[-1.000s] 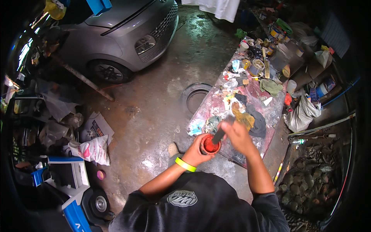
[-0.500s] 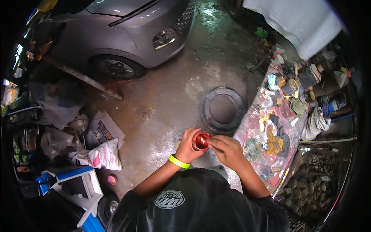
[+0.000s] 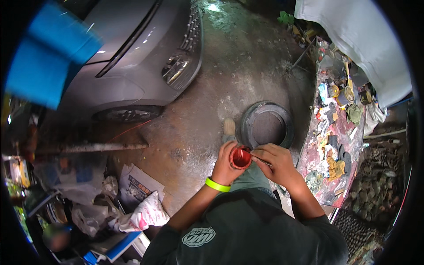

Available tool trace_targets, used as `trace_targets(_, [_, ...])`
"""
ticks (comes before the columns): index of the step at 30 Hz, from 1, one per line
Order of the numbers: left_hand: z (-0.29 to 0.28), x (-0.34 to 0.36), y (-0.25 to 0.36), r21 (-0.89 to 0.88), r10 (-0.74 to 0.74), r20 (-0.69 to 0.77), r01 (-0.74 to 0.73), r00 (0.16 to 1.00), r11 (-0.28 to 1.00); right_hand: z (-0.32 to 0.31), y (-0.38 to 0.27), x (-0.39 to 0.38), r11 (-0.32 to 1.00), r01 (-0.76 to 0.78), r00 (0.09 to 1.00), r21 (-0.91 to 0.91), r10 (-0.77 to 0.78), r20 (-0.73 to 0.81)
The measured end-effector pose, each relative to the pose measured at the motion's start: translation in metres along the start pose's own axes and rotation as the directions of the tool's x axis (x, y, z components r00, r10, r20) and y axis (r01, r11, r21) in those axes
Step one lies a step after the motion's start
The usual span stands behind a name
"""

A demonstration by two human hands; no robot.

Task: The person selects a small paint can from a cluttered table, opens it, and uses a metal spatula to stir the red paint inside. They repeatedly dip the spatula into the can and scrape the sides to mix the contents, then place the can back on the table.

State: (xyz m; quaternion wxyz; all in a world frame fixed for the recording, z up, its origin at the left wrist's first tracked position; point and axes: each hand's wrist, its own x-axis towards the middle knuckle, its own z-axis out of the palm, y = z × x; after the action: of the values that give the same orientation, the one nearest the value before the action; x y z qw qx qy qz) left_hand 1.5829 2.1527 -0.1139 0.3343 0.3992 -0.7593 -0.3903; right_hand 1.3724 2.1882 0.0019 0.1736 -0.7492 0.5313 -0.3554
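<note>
Near the middle of the view, my left hand is wrapped round a small open tin with red paint inside and smeared over its rim. Just to the right of the tin, my right hand pinches a thin, dark stick-like tool. This tool reaches the tin's right rim; its far tip is hard to make out. A yellow-green band circles my left wrist. Beneath my hands, a trouser leg and a shoe show on the floor.
A tyre lies flat ahead of my hands. On the right stands a paint-stained table with rags and tins. A grey car is at the far left. White sacks, cardboard and a pole lie leftward.
The view has shifted and turned. A foot now shows ahead of my hands, and a blue panel appears at upper left. Both hands keep hold, with the tool now at the tin's rim.
</note>
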Motion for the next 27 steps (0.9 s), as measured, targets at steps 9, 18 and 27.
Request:
trace_targets(9, [-0.023, 0.323, -0.081, -0.096, 0.128, 0.096, -0.119, 0.987, 0.988, -0.042, 0.162, 0.258, 0.984, -0.176, 0.984, 0.027, 0.176, 0.022])
trace_targets(18, [-0.031, 0.631, -0.111, -0.247, 0.177, 0.156, -0.135, 0.972, 0.959, -0.122, 0.3, 0.5, 0.971, -0.223, 0.975, -0.08, 0.222, -0.023])
trace_targets(27, [-0.066, 0.988, -0.185, -0.245, 0.29, 0.083, -0.262, 0.953, 0.933, -0.167, 0.475, 0.79, 0.985, -0.133, 0.991, -0.114, 0.129, -0.048])
